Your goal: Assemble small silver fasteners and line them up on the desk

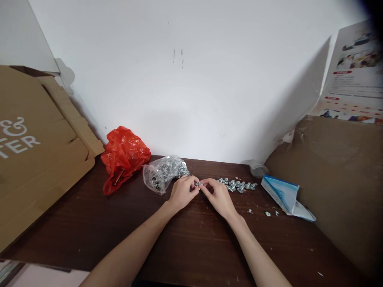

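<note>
Forearms (136,241), two, bare: nearest the camera, reaching over a dark brown desk (191,247). Red plastic bag (127,149): crumpled, left. Clear bag (167,169) of metal parts: beside it, near the left hand; a nudge could spill the contents if its mouth is open, which is unclear. Left hand (184,192): fingers pinching one end of a small metal piece (198,183). Piece: between both hands; a slack or uneven pinch could drop it. Right hand (220,196): fingers pinching the other end. Loose metal pieces (240,185): clustered just beyond; stray knuckles could scatter them.
</note>
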The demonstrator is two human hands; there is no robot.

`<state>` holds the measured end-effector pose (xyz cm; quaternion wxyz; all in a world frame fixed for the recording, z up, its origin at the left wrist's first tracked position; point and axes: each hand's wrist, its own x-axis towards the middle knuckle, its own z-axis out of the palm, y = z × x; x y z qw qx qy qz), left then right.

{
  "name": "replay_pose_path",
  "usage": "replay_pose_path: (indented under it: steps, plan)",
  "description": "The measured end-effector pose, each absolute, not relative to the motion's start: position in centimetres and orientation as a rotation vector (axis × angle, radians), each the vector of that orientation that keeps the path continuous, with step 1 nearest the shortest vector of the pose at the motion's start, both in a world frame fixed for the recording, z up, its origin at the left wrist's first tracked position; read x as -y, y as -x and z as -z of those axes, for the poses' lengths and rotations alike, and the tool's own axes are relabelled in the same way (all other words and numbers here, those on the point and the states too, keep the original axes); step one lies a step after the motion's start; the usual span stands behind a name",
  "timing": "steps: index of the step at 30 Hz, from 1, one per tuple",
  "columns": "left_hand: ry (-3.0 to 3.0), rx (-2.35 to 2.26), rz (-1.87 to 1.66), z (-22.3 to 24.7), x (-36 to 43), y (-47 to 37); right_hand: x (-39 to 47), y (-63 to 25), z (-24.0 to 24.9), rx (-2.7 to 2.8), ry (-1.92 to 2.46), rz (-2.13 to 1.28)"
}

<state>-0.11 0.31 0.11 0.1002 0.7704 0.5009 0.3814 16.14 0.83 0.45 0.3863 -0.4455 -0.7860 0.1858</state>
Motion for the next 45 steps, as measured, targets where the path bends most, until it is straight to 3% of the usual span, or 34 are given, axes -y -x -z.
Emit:
replay_pose_path:
  steps: [45]
  plan:
    - [-2.285, -1.440, -1.131, -0.16, -0.35, 0.04, -0.92, -16.32, -0.64, 1.973, 1.126, -0.469]
